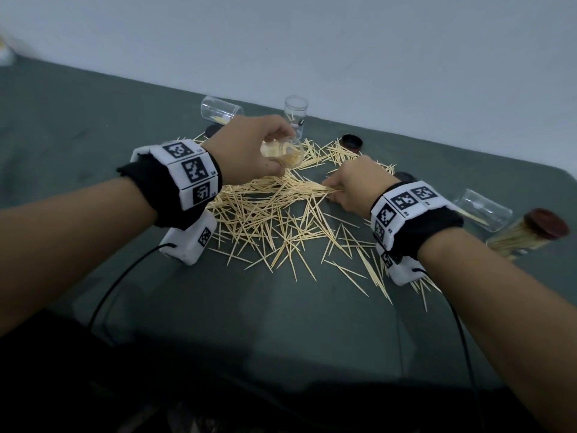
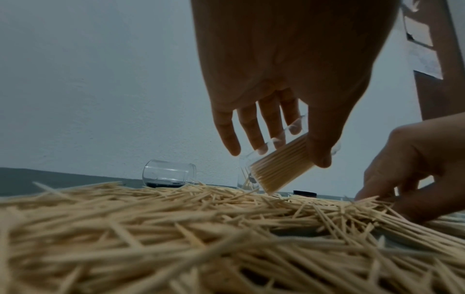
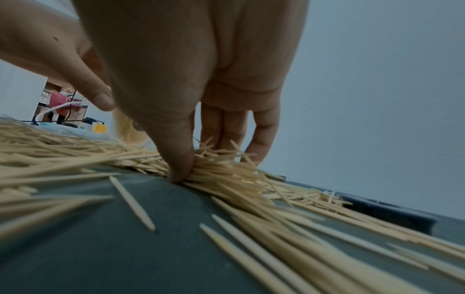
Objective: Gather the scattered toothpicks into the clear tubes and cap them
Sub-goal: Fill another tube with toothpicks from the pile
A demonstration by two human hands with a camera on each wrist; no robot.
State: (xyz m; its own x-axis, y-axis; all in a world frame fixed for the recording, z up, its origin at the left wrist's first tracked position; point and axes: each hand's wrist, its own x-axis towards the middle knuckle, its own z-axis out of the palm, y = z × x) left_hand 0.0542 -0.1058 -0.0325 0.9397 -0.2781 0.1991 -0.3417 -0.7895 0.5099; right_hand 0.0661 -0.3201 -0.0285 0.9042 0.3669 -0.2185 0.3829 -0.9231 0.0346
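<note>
The left hand (image 1: pixel 249 148) grips a clear tube (image 1: pixel 282 153) part-filled with toothpicks above the counter's (image 1: pixel 93 120) middle, its long axis tilted, mouth facing the right hand (image 1: pixel 352 182), which pinches a bundle from the scattered toothpicks (image 1: pixel 274 226) lying crisscrossed flat.

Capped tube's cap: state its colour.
Dark reddish-brown cap, best seen in the head view.

light: dim, grey-blue, soft and even | shadows: faint on the dark green table cloth (image 1: pixel 281 323), near edge almost black | hands: dark against the pale grey wall (image 2: pixel 88 79) in both wrist views | blur: nearest thin pale wooden toothpicks (image 3: pixel 251 258) fuzzy, far-left corner smeared in head view | edges: table bends, wide lens
</note>
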